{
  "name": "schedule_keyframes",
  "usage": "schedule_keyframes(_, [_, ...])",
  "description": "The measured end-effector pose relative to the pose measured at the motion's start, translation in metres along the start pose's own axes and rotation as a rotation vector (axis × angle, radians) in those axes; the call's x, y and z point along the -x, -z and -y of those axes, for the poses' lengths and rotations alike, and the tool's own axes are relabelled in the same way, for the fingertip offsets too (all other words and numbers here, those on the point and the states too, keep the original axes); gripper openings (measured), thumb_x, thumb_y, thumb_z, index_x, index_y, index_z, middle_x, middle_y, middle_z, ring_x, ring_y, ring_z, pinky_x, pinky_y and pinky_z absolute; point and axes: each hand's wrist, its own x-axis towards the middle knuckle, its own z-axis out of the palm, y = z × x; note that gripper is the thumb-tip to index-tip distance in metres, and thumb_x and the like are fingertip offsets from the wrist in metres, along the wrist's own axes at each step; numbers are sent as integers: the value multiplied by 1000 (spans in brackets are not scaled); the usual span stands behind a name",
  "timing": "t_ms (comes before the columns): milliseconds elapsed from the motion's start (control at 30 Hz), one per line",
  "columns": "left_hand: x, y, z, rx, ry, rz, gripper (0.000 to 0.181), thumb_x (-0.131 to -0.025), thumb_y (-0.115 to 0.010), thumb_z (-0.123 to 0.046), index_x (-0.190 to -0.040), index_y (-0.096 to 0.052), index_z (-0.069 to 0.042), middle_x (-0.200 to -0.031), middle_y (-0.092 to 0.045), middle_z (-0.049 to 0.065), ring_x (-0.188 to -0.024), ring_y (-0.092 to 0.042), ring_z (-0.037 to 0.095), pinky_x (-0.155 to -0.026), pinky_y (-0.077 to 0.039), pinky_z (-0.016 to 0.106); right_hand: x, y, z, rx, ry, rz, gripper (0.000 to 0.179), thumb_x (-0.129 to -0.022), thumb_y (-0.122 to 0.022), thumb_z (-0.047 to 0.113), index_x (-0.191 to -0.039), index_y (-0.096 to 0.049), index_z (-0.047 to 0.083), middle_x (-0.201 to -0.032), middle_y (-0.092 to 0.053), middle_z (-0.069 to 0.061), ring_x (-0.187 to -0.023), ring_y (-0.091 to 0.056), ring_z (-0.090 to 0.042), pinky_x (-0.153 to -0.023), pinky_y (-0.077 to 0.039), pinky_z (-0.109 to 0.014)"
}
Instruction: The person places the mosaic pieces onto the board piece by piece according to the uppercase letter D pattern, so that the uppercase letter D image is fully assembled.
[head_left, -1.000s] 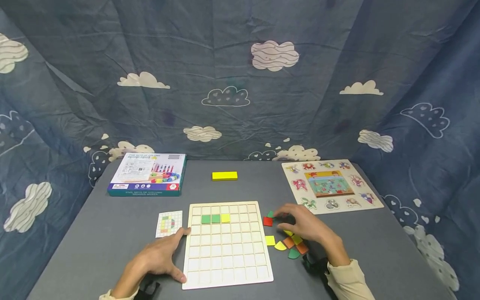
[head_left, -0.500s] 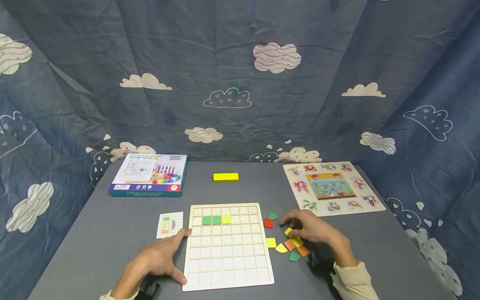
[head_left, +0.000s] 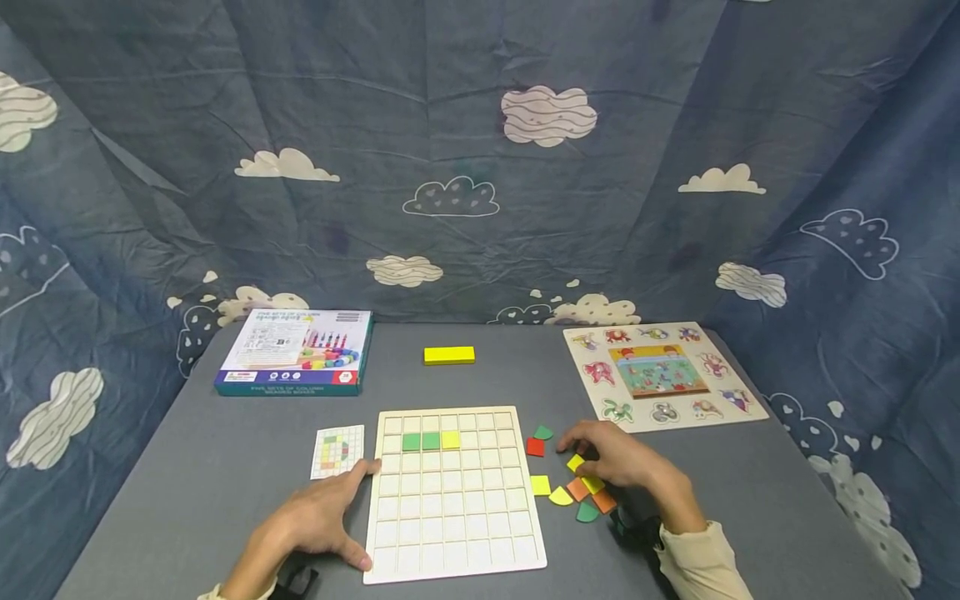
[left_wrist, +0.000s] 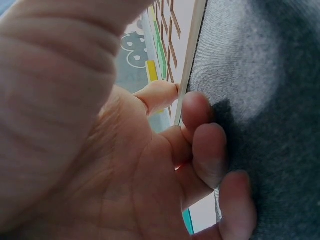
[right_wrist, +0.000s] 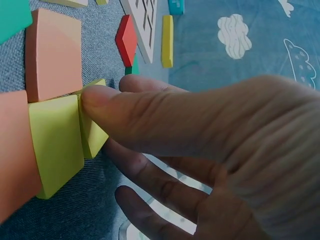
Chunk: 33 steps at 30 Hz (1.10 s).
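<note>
The pale grid board (head_left: 457,508) lies on the table, with two green squares (head_left: 421,442) and one yellow square (head_left: 450,439) in a row near its top. My left hand (head_left: 318,512) rests against the board's left side, index finger on the edge and thumb at the near corner, other fingers loosely bent on the cloth (left_wrist: 270,100). Right of the board, my right hand (head_left: 626,457) has its thumb on a small yellow tile (right_wrist: 92,122), which tilts between thumb and fingers. Another yellow tile (right_wrist: 57,142) touches it, beside orange tiles (right_wrist: 55,55).
A small pattern card (head_left: 337,452) lies left of the board. Red (head_left: 535,447), green (head_left: 587,512) and yellow pieces lie to its right. Farther back are a boxed toy (head_left: 296,354), a yellow block (head_left: 449,356) and an animal picture puzzle (head_left: 663,375).
My right hand has shifted slightly right and down, uncovering the green quarter piece, and its thumb has come onto the yellow tile. The left hand has stayed on the board.
</note>
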Motion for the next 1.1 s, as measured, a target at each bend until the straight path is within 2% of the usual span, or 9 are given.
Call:
schedule_keyframes(267, [2,-3,1,-3,-46,8,118,-53,-98,-40,-148,-35,-13,-146,-51,20,-128,-52,38,-97,-42,62,5,-3,2,-15,-37,17,23,-83,-78,2,-104,-71,8,-100,-68,0,-88,-63,-18,-78,-53,-35])
schedule_keyframes(500, [1,-3,1,-5,-36,6,118,-52,-98,-40,-148,-36,-14,-145,-52,19,-127,-54,37,-96,-43,61,5,-5,1,0,-43,-6,18,-81,-79,0,-94,-71,9,-90,-65,1,-81,-59,-12,-72,-52,-29])
schedule_keyframes(700, [0,-2,1,-6,-36,5,118,-52,-98,-40,-148,-35,-13,-144,-52,20,-126,-54,36,-96,-43,61,4,-6,-2,-18,-89,-11,16,-81,-80,1,-90,-68,9,-84,-62,2,-75,-54,-5,-67,-49,-24])
schedule_keyframes(867, [1,-1,1,-1,-35,3,119,-52,-98,-40,-148,-35,-13,-145,-51,20,-127,-53,37,-98,-42,61,3,-6,2,-38,-129,7,15,-84,-76,0,-89,-65,9,-79,-59,2,-70,-50,-8,-61,-45,-23])
schedule_keyframes(1100, [0,1,-1,7,1,-2,120,-50,-99,-38,-149,-35,-16,-146,-51,19,-128,-53,36,-99,-41,62,0,-4,8,-34,-169,13,15,-86,-73,-3,-90,-64,8,-75,-56,1,-65,-49,-10,-57,-43,-24])
